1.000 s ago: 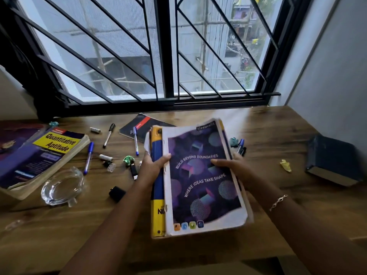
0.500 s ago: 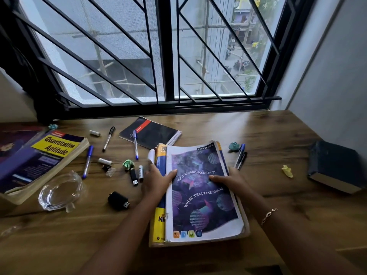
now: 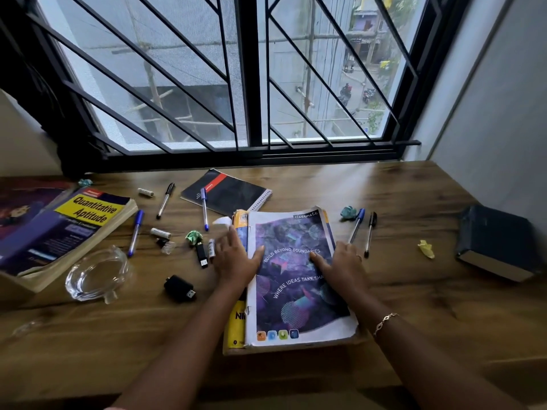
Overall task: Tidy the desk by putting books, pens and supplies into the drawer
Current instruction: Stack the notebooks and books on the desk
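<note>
We are counting five pens on the desk (image 3: pixel 429 315): three blue pens (image 3: pixel 135 232) (image 3: pixel 204 208) (image 3: pixel 355 226) and two black pens (image 3: pixel 165 199) (image 3: pixel 369 233), with one blue pen lying across the black spiral notebook (image 3: pixel 233 192). Four paper balls (image 3: pixel 85 182) (image 3: pixel 194 236) (image 3: pixel 347 213) (image 3: pixel 426 248) are lying among them, along with one glass ashtray (image 3: pixel 97 273), one USB stick (image 3: pixel 202 254) and one black adapter (image 3: pixel 179 288). The stack of books (image 3: pixel 296 349) is lying in the front middle of the desk, with a purple notebook (image 3: pixel 299 306) on top and a yellow book (image 3: pixel 235 327) showing under its left side. One thick book (image 3: pixel 88 220) titled "Quantitative Aptitude" is lying at the left, and one dark book (image 3: pixel 497 241) near the right wall (image 3: pixel 503 99). The desk is brown wood, standing under a window (image 3: pixel 245 84) with a black grille. The left hand (image 3: pixel 233 260) is gripping nothing: its fingers are stretching straight over the stack's left edge and its thumb is touching the purple cover. The right hand (image 3: pixel 343 266) is resting on the right part of the cover. Its fingers are bending over the right edge, and we cannot tell whether they are gripping it. A second ago both hands were holding the stack lifted; now it is lying flat on the wood, and the left hand is no longer clasping its edge.
</note>
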The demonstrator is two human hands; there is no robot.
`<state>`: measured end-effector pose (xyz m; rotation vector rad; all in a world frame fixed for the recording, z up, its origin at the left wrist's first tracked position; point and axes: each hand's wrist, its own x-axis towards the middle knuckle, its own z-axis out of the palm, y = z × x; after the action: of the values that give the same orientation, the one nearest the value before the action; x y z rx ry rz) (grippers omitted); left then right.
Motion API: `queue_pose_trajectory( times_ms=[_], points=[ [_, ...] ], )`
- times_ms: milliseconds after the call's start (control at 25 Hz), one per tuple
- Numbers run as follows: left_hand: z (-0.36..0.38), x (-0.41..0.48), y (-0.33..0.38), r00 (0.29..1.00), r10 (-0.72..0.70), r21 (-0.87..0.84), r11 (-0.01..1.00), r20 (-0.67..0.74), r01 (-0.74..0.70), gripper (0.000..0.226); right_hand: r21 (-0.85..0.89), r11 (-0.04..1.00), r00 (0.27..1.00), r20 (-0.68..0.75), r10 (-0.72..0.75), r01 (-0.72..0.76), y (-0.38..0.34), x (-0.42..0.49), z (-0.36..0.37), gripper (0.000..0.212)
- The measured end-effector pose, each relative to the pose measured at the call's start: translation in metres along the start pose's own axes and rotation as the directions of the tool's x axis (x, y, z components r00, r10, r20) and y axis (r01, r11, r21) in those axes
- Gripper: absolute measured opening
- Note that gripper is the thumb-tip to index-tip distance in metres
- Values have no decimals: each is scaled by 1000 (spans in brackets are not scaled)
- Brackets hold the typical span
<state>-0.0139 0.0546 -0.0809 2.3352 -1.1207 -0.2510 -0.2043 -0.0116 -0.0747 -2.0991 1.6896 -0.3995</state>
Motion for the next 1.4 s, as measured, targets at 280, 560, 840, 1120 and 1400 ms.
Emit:
queue_pose_trajectory(
  times_ms=[280,560,840,1120,1400],
  points=[
    [-6,30,7,995,90,-70,994,32,-88,90,104,983,989,-21,-147,148,27,0,-15,56],
    [31,-9,121,937,331,-62,939,-114,-339,88,211,948,959,-207,-195,238,89,29,-74,44],
    [88,-20,206,958,287,-207,939,24,-276,76,173,957,951,-245,-188,233,153,70,-130,42],
    [40,9,153,998,35,-235,971,-54,-47,82,130,905,913,-118,-391,405,91,111,-118,41],
    [-20,74,68,972,-225,-430,873,67,231,78,182,885,884,116,-453,429,-39,150,-52,43]
  ],
)
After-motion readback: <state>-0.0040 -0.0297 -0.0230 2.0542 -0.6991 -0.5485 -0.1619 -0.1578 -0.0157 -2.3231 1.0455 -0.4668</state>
